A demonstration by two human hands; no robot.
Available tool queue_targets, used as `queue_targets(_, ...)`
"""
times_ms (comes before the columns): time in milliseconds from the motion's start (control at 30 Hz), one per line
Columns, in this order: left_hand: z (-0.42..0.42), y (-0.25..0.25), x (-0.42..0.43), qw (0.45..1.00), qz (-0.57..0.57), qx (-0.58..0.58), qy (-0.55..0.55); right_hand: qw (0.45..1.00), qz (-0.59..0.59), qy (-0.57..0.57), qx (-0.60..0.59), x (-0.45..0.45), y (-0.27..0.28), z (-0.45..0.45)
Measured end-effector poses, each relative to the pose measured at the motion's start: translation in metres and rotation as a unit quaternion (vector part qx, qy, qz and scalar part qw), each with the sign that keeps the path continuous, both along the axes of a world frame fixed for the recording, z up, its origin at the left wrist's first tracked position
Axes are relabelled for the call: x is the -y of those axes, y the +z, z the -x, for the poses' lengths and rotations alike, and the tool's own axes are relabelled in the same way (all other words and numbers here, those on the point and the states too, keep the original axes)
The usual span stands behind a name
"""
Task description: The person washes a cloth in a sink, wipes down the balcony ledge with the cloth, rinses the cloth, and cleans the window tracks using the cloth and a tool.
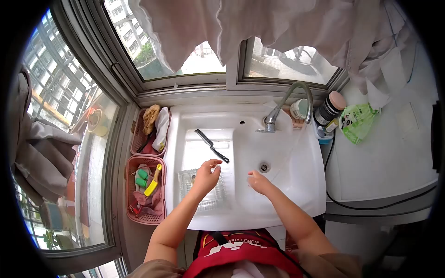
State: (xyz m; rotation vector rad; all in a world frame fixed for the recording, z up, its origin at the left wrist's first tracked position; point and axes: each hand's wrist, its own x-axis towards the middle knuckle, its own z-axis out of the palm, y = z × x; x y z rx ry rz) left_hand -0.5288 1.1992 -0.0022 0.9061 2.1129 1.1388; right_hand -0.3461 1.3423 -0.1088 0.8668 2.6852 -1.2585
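Note:
My left hand (207,176) hovers over the left side of the white sink, above a clear plastic tray (214,202). Its fingers are loosely bent and apart, holding nothing I can see. My right hand (260,182) is over the basin, just below the drain (264,167), fingers partly curled with a gap between them. A black comb (212,145) lies slantwise on the ribbed ledge, beyond my left hand and touched by neither hand. Part of the tray is hidden under my left hand and forearm.
The white sink (287,204) has a metal faucet (272,119) at the back. Two pink baskets (131,192) stand on the left, one with a yellow-handled brush (153,180). At right are a dark jar (328,111), a green packet (358,121) and a black cable (352,206).

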Motion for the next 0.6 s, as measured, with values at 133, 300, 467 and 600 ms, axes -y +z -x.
queue_targets(133, 0.024, 0.005, -0.007, 0.999, -0.012, 0.037, -0.021, 0.922, 0.286, -0.26, 0.011, -0.003, 0.084, 0.008)
queue_targets(300, 0.01, 0.017, -0.074, 0.986, -0.045, 0.042, -0.155, 0.798, 0.444, -0.389, -0.123, -0.022, 0.093, -0.06)
queue_targets(467, -0.034, -0.009, -0.158, 0.939, 0.032, 0.341, -0.042, 0.783, 0.478, -0.381, -0.115, -0.028, 0.099, -0.089)
queue_targets(600, -0.079, -0.007, -0.181, 0.928, 0.106, 0.316, -0.168, 0.832, 0.434, -0.336, -0.076, -0.04, 0.085, -0.105)
